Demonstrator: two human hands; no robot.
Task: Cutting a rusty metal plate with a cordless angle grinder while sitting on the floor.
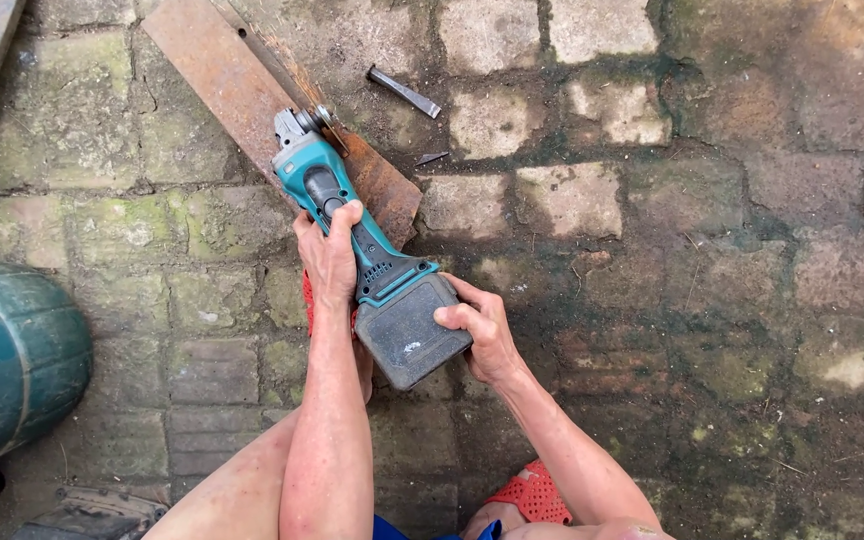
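Both hands are gripping a teal cordless angle grinder point(352, 225): left hand point(329, 255) is wrapping tight around its body, right hand point(482, 335) is clamping the dark battery pack point(412, 330). The disc is sitting edge-on across a rusty flat steel bar point(242, 95) lying on mossy pavers point(652, 250). Looks like the cut's only partway; the bar is still in one piece. A small metal offcut point(404, 92) is lying just right of the bar.
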